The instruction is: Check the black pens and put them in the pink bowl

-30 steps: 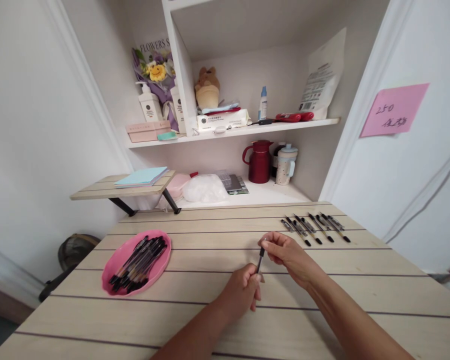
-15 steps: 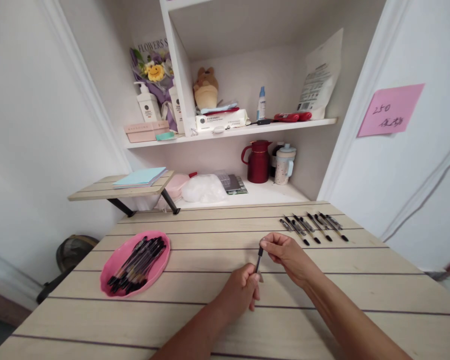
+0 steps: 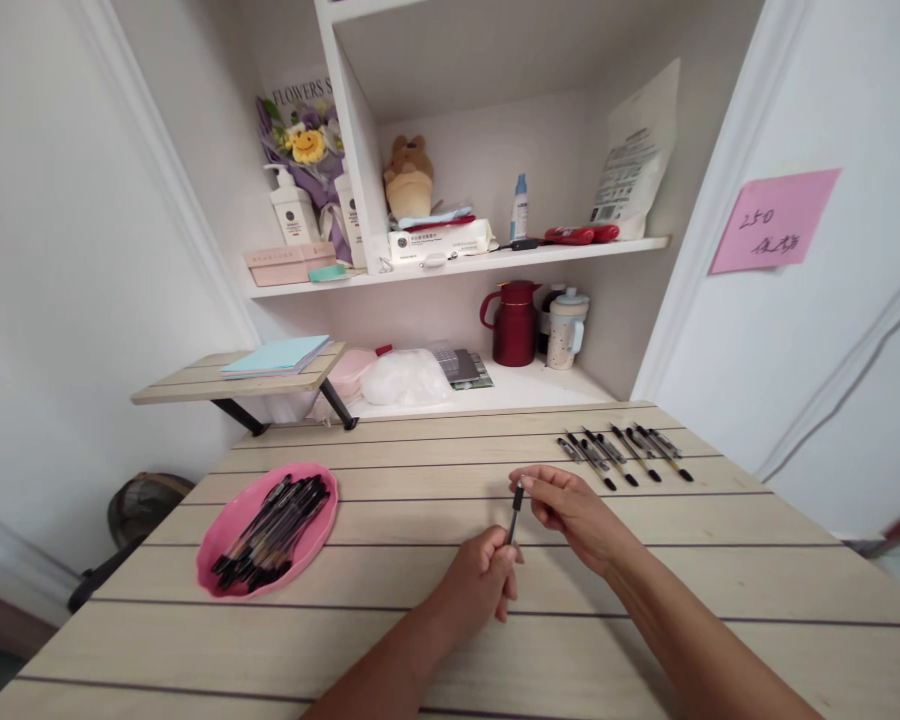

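A pen with a dark grip is held at a slant above the table, its narrow end up. My left hand is closed around its lower part, which the fingers hide. At the upper end, the thumb and forefinger of my right hand pinch the pen by its tip. Beyond that hand, disassembled pens lie in a slanted row, with several caps and barrels beside each other. To the left, a pink oval tray holds a heap of black pens.
The slatted wooden table runs back to a white shelf unit. A small raised stand carrying blue paper is at the back left. A red jug, a pale cup and a plastic bag stand behind the table.
My right fingers have shifted slightly left at the pen's upper end, and the pen's pale tip shows more. My left hand keeps its hold. The whole view has drifted slightly.
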`<state>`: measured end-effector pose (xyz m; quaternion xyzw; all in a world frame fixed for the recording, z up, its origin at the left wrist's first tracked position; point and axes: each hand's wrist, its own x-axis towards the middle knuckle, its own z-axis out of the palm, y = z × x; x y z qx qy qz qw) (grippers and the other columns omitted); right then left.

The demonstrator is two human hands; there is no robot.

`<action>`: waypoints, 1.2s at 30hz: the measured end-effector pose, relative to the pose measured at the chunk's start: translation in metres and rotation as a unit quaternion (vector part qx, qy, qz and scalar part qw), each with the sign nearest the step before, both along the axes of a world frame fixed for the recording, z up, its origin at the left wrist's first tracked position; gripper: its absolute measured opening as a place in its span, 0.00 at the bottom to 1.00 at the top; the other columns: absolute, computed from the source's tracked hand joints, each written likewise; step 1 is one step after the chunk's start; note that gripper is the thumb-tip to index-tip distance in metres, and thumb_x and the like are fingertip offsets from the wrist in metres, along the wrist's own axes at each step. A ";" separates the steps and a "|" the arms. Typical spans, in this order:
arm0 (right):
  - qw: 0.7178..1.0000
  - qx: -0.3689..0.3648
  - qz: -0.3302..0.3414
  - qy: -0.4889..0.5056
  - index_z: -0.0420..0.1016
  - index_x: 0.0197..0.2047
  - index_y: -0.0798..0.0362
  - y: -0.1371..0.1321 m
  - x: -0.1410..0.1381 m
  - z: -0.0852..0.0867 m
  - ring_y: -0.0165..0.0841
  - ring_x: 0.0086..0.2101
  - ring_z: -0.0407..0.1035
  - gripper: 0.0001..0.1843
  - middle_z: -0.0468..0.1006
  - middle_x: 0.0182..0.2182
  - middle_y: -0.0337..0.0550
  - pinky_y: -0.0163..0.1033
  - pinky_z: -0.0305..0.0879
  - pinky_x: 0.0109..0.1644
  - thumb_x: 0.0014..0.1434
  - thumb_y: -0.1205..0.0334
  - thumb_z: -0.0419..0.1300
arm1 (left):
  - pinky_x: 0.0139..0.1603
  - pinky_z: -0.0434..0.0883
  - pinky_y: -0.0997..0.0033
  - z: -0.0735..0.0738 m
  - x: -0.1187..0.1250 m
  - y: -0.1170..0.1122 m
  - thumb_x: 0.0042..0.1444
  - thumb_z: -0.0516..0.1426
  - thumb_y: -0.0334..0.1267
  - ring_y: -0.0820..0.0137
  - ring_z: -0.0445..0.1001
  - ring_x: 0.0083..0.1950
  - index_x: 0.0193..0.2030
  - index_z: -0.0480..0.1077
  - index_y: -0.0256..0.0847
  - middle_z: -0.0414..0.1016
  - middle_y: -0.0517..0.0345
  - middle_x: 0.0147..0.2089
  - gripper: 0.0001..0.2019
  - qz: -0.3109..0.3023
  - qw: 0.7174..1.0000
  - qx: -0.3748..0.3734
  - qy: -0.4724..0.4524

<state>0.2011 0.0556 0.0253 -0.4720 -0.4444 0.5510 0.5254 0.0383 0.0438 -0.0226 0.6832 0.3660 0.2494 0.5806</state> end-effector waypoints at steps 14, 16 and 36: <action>0.784 0.002 -0.146 -0.603 0.71 0.37 0.55 0.064 0.066 -0.006 0.39 0.35 0.69 0.13 0.76 0.34 0.54 0.38 0.58 0.33 0.56 0.59 0.48 | 0.12 0.50 0.83 0.001 0.000 -0.001 0.55 0.43 0.45 0.82 0.59 0.13 0.36 0.60 0.38 0.63 0.67 0.21 0.13 0.032 0.998 -0.050 0.000; 0.762 -0.010 -0.152 -0.630 0.71 0.37 0.59 0.077 0.075 -0.009 0.43 0.38 0.69 0.12 0.75 0.34 0.61 0.40 0.58 0.34 0.55 0.64 0.49 | 0.11 0.51 0.84 0.000 0.001 -0.001 0.55 0.43 0.45 0.82 0.60 0.13 0.36 0.60 0.38 0.63 0.67 0.21 0.13 0.037 0.998 -0.059 -0.006; 0.978 0.123 -0.094 -0.143 0.62 0.31 0.53 0.023 0.023 -0.005 0.27 0.23 0.64 0.13 0.71 0.24 0.40 0.32 0.58 0.25 0.54 0.51 0.52 | 0.13 0.51 0.83 0.001 0.000 -0.002 0.55 0.44 0.44 0.83 0.57 0.12 0.34 0.60 0.38 0.63 0.67 0.20 0.12 0.016 0.999 -0.034 -0.011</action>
